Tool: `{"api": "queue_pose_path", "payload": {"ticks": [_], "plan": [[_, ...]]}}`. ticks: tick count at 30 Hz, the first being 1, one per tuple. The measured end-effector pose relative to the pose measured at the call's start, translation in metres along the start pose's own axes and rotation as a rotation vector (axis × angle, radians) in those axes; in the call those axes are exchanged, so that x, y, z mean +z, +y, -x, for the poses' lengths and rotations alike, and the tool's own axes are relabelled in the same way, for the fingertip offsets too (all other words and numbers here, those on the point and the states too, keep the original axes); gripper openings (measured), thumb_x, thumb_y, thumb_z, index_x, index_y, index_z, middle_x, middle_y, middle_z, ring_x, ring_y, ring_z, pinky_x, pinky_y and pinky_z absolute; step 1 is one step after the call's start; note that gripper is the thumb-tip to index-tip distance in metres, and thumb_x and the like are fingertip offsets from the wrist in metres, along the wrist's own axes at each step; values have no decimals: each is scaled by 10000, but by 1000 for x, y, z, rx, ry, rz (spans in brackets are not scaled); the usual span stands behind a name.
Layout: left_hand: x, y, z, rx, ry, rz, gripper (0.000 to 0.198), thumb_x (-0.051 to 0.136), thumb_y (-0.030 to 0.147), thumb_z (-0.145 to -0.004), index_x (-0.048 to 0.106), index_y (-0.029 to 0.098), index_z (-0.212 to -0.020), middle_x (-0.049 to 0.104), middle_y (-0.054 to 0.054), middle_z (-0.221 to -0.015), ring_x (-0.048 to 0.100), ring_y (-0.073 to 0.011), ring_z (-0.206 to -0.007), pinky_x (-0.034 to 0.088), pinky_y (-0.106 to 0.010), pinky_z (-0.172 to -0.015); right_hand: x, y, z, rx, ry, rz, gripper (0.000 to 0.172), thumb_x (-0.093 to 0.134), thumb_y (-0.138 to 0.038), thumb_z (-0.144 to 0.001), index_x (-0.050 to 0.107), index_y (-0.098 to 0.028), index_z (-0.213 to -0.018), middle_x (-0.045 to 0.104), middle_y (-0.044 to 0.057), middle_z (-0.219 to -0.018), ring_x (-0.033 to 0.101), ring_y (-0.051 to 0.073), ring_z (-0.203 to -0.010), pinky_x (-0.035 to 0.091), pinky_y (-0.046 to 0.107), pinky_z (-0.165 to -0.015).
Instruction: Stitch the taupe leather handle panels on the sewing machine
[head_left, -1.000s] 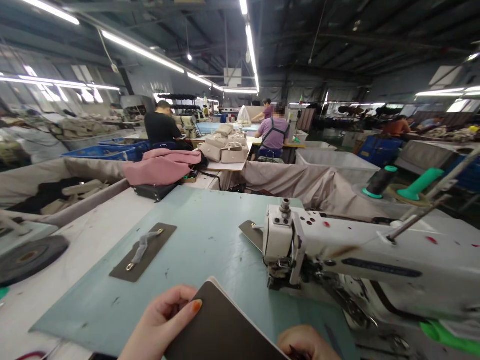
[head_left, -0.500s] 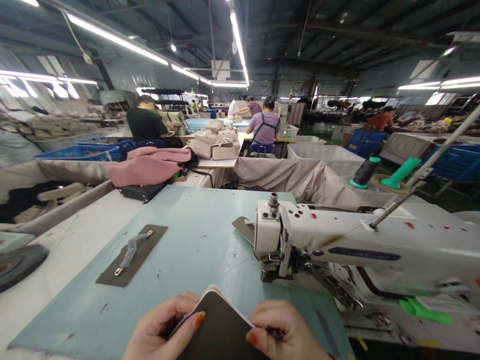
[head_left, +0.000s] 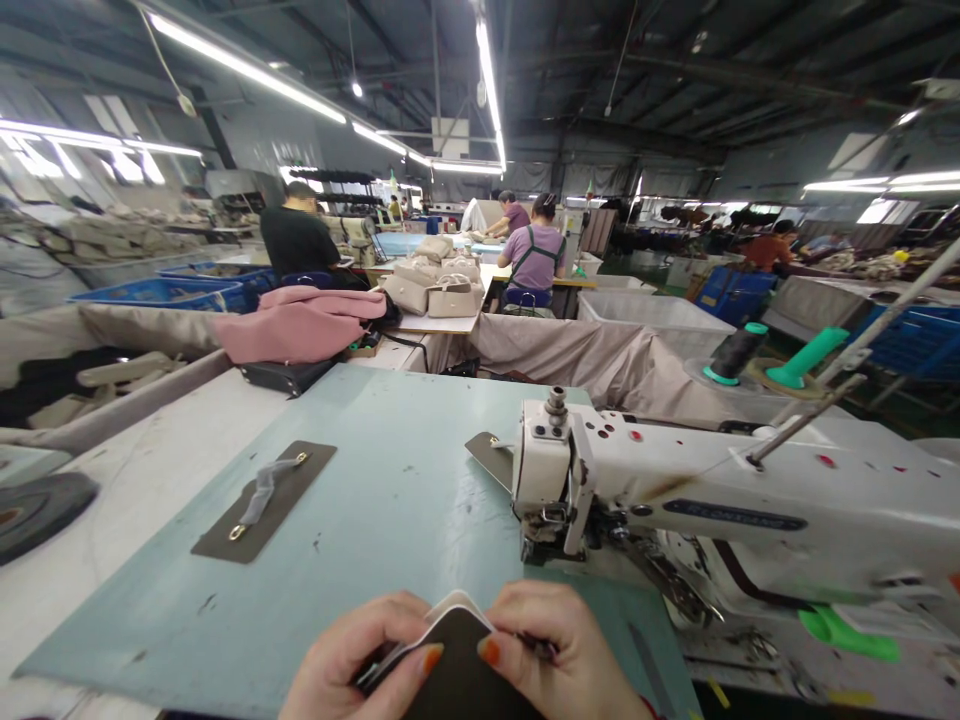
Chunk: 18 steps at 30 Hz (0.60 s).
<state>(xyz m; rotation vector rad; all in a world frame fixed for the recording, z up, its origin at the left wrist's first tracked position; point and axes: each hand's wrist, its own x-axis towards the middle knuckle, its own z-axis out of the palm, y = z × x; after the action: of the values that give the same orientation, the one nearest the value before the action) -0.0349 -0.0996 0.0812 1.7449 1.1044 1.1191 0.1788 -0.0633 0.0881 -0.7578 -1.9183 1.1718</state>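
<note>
My left hand [head_left: 352, 650] and my right hand [head_left: 559, 650] grip a dark brown leather panel [head_left: 450, 670] from either side, low in the view. Its pale edge curves up between my fingers. My right fingertips also pinch a small dark object [head_left: 538, 648], too small to identify. Both hands are over the front of the pale green sewing table [head_left: 150, 610], with the needle area of a white industrial sewing machine [head_left: 551, 470] ahead and to the right. A brown leather piece with a grey strap and brass fitting [head_left: 262, 505] lies on the table to the left.
Another brown leather piece [head_left: 491, 460] lies partly behind the machine head. A pink cloth [head_left: 300, 325] sits beyond the table. Fabric-lined bins, blue crates and a thread cone [head_left: 735, 352] surround the station. Co-workers sit at benches farther back.
My hands have moved closer together, with the right hand now firmly on the panel. The panel is bent more and less of it shows. The view has shifted slightly.
</note>
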Motion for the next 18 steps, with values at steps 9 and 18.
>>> {"api": "queue_pose_path", "payload": {"ticks": [9,18], "plan": [[6,10,-4,150,-10,-55,154,571,83,-832,635,222,-850,708,4,-782,670,-121,-728,526,-185,-683,1,-13,-6,-8,-7,38,474,468,-470,-932,630,-134,-639,472,-1,-596,445,96,-583,301,213,-542],[10,15,-5,199,-13,-64,211,568,31,-810,623,224,-874,723,-13,-806,679,-127,-727,529,-189,-682,5,-15,-7,-72,59,39,350,525,-435,-914,761,-184,-852,595,34,-634,517,111,-581,341,205,-528]]}}
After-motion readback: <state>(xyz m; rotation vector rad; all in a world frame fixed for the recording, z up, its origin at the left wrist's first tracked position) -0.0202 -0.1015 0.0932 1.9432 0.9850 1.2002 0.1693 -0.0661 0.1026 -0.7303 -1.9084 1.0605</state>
